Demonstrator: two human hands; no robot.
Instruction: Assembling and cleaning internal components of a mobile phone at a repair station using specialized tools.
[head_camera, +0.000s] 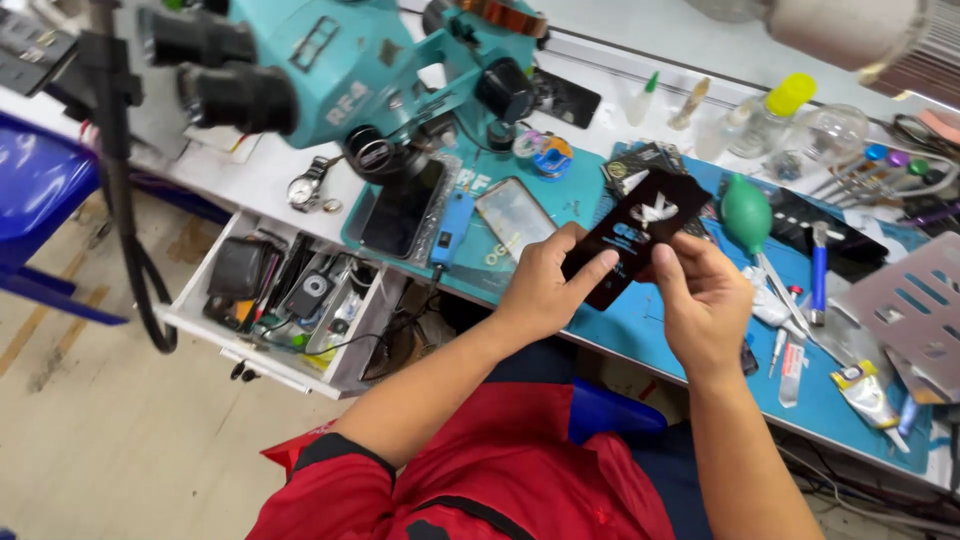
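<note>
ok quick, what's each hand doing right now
Left hand: closed on the black packet, thumb across its face.
Right hand: closed on the same black packet, gripping its lower edge.

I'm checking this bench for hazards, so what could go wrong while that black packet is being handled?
1. The flat black rectangular packet is pinched between the left hand and right hand above the blue work mat; a slip could drop it onto the phone with the reflective screen.
2. The open white drawer juts out beside the person and could be bumped.
3. Loose tools crowd the mat near the right hand and could be knocked.
</note>
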